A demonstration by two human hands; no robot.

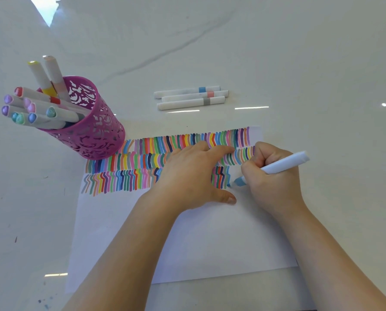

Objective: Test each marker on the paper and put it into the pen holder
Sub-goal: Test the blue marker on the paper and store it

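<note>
A white sheet of paper (210,239) lies in front of me, its upper part filled with rows of coloured strokes. My right hand (275,178) grips a light blue marker (284,164), whose tip touches the paper at the right end of the third row. My left hand (194,176) lies flat on the paper over the strokes, fingers straight. A pink cut-out pen holder (93,131) stands at the paper's upper left corner with several capped markers in it. Three capped white markers (190,98) lie side by side on the table beyond the paper.
The table (322,63) is glossy white marble with grey veins. Small ink marks dot its left and lower left part.
</note>
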